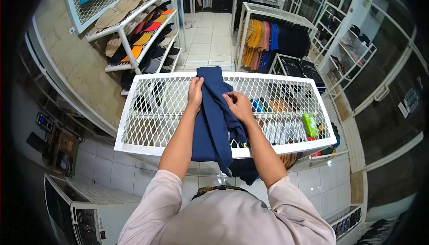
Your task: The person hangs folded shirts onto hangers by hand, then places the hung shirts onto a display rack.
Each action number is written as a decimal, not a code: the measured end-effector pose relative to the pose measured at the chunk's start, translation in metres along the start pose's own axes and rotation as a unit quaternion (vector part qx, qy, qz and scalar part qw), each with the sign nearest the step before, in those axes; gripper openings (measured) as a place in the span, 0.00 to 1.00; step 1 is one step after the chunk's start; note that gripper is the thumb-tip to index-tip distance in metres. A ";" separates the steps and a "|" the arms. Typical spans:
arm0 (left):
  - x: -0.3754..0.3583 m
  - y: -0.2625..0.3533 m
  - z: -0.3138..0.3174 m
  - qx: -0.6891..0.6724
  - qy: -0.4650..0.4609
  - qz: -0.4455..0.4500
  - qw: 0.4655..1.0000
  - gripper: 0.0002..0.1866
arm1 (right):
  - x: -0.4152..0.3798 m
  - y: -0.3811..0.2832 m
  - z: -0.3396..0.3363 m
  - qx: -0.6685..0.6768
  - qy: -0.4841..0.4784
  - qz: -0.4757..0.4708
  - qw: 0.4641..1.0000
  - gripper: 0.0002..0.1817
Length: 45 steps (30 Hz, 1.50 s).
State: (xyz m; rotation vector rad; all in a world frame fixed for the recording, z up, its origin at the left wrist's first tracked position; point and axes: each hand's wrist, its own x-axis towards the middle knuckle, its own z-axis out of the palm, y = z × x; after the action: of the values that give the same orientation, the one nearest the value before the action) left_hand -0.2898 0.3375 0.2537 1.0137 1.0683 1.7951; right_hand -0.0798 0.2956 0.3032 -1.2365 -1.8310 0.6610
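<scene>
Navy trousers (pixel 210 111) lie lengthwise across the white mesh-topped table (pixel 154 146), partly folded over, with their lower end hanging past the near edge. At the upper left edge of the cloth, my left hand (pixel 195 94) is closed, its thumb on top and its fingers along the side. My right hand (pixel 238 105) pinches the loose fabric on the right side, fingers bent. Some of the dark cloth droops below my right forearm.
A green packet (pixel 310 125) lies on the mesh to the right. Shelves of caps (pixel 143 39) stand at the left. Beyond the table, a rack (pixel 263 37) holds hanging clothes. Glass doors (pixel 389 97) line the right, and a white cabinet (pixel 85 213) is at the lower left.
</scene>
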 end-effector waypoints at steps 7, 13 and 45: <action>-0.010 0.036 -0.001 0.320 0.045 0.044 0.945 0.13 | -0.006 0.004 -0.004 0.027 0.052 -0.019 0.998 0.17; -0.027 0.029 0.001 0.615 0.147 0.147 0.761 0.10 | -0.010 0.009 -0.008 0.011 0.083 -0.007 0.996 0.15; -0.221 0.168 -0.048 0.623 0.045 -0.075 0.777 0.23 | -0.107 -0.029 -0.090 -0.076 0.082 0.099 0.989 0.16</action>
State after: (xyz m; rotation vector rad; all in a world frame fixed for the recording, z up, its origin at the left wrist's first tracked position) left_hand -0.2917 0.0696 0.3409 1.4722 2.4248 0.8201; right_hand 0.0019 0.1843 0.3381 -1.5411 -1.6598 0.5163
